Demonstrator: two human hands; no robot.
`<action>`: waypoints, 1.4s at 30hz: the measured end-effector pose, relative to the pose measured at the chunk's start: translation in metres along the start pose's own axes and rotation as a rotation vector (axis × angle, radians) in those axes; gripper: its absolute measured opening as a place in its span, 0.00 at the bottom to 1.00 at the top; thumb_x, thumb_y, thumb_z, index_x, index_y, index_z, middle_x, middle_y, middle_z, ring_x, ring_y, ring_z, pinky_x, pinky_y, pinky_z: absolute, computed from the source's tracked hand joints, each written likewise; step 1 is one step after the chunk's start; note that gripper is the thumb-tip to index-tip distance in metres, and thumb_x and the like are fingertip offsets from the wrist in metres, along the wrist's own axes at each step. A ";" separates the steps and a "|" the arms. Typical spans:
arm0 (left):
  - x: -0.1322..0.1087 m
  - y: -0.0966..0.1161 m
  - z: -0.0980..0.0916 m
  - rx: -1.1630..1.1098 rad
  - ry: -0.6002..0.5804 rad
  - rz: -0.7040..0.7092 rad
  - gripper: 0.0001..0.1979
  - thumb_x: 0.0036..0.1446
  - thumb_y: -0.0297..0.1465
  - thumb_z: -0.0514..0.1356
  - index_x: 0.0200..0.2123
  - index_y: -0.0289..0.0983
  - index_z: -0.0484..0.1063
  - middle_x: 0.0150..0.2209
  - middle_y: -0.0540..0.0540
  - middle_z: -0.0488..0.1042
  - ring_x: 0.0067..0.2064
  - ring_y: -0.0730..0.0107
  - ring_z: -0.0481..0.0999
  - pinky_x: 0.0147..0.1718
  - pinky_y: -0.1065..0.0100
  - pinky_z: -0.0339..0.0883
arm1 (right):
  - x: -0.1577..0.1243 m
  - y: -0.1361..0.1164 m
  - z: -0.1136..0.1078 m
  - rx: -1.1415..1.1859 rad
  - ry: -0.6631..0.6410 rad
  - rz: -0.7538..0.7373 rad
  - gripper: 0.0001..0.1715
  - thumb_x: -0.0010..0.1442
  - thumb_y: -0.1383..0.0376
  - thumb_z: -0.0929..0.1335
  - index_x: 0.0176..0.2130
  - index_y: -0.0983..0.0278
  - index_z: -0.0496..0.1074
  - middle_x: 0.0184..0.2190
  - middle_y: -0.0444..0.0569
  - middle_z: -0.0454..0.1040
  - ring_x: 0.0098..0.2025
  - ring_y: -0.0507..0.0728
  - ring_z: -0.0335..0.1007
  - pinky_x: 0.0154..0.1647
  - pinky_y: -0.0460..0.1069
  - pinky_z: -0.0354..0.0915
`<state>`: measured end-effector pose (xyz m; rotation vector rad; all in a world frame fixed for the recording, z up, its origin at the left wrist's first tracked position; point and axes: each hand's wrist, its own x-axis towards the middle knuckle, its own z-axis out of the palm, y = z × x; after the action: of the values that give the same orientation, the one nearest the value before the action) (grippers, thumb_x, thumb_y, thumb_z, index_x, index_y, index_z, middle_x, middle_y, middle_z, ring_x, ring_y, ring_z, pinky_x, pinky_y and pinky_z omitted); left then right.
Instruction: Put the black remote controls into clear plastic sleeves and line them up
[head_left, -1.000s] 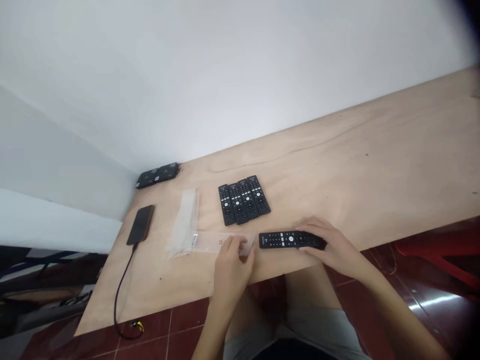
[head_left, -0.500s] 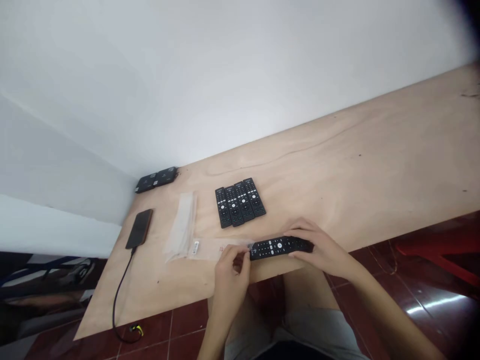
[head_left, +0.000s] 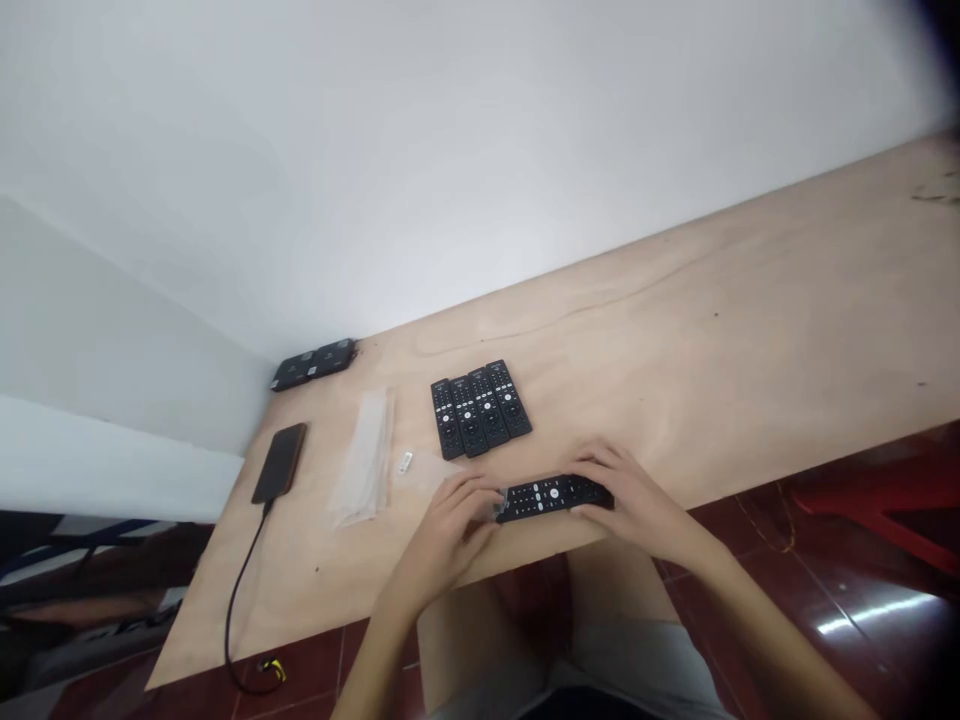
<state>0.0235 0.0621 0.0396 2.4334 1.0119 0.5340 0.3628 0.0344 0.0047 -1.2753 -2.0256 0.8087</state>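
Note:
My right hand (head_left: 634, 500) grips the right end of a black remote control (head_left: 547, 496) lying near the front edge of the wooden table (head_left: 750, 340). My left hand (head_left: 450, 525) pinches the open mouth of a clear plastic bag (head_left: 424, 470) at the remote's left tip. The bag lies flat on the table, stretching left toward a small white label. Several more black remotes (head_left: 480, 408) lie side by side in a row just behind.
A stack of clear bags (head_left: 366, 455) lies to the left. A dark phone (head_left: 280, 462) with a black cable (head_left: 240, 590) sits near the table's left edge. A black device (head_left: 313, 363) rests in the back corner against the white wall. Red floor tiles lie below.
My right hand has slid the remote leftward until its tip meets the bag's mouth. My left hand has shifted on the bag, whose far end has swung back.

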 end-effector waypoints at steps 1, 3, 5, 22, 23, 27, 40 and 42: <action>0.001 -0.004 0.002 -0.024 0.015 0.002 0.17 0.69 0.25 0.66 0.59 0.45 0.76 0.58 0.42 0.80 0.65 0.52 0.73 0.63 0.47 0.73 | 0.000 0.001 0.001 0.003 0.002 0.002 0.25 0.70 0.62 0.75 0.64 0.51 0.75 0.61 0.52 0.74 0.66 0.69 0.64 0.69 0.67 0.66; 0.003 -0.010 0.006 -0.058 0.057 0.011 0.20 0.69 0.28 0.68 0.61 0.45 0.75 0.56 0.42 0.80 0.61 0.53 0.76 0.60 0.49 0.76 | 0.000 0.002 0.003 0.009 0.008 -0.001 0.25 0.70 0.62 0.75 0.64 0.51 0.75 0.61 0.52 0.74 0.67 0.69 0.64 0.70 0.67 0.66; 0.004 -0.012 0.009 -0.079 0.098 0.047 0.17 0.69 0.29 0.69 0.58 0.45 0.78 0.54 0.41 0.81 0.59 0.54 0.78 0.57 0.49 0.77 | 0.001 0.004 0.004 0.009 0.015 -0.007 0.24 0.70 0.61 0.75 0.64 0.51 0.76 0.61 0.52 0.75 0.67 0.70 0.64 0.70 0.68 0.66; -0.011 -0.015 0.005 -0.087 0.075 -0.027 0.26 0.69 0.30 0.68 0.68 0.48 0.73 0.60 0.40 0.79 0.62 0.52 0.77 0.61 0.46 0.76 | 0.012 -0.004 0.009 0.041 0.006 -0.060 0.25 0.69 0.59 0.76 0.64 0.50 0.77 0.60 0.51 0.77 0.66 0.69 0.67 0.70 0.68 0.65; -0.011 -0.014 0.005 -0.095 0.081 -0.032 0.27 0.68 0.31 0.69 0.68 0.48 0.73 0.60 0.40 0.79 0.61 0.52 0.78 0.60 0.47 0.76 | 0.012 -0.005 0.010 0.045 0.003 -0.062 0.26 0.70 0.59 0.76 0.65 0.49 0.77 0.61 0.51 0.77 0.66 0.69 0.67 0.70 0.68 0.65; -0.008 -0.012 0.010 -0.107 0.122 -0.007 0.24 0.68 0.32 0.70 0.65 0.47 0.74 0.58 0.40 0.80 0.60 0.52 0.79 0.59 0.47 0.76 | 0.016 -0.006 0.012 0.086 0.004 -0.067 0.25 0.70 0.58 0.76 0.64 0.50 0.78 0.61 0.53 0.77 0.66 0.70 0.68 0.70 0.68 0.66; -0.018 -0.006 -0.009 -0.235 0.045 -0.143 0.29 0.68 0.28 0.65 0.70 0.49 0.70 0.66 0.41 0.74 0.65 0.53 0.76 0.65 0.47 0.74 | 0.017 -0.007 0.009 0.120 0.012 -0.041 0.24 0.71 0.54 0.75 0.64 0.49 0.77 0.62 0.53 0.76 0.65 0.69 0.70 0.69 0.68 0.68; -0.017 -0.005 -0.007 -0.228 0.066 -0.161 0.29 0.68 0.27 0.65 0.69 0.49 0.69 0.65 0.42 0.75 0.64 0.54 0.77 0.64 0.47 0.75 | 0.017 -0.008 0.010 0.124 0.017 -0.036 0.24 0.71 0.54 0.75 0.64 0.50 0.78 0.62 0.53 0.76 0.65 0.69 0.71 0.68 0.67 0.69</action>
<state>0.0061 0.0551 0.0396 2.1269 1.0983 0.6404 0.3453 0.0454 0.0075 -1.1699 -1.9478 0.8893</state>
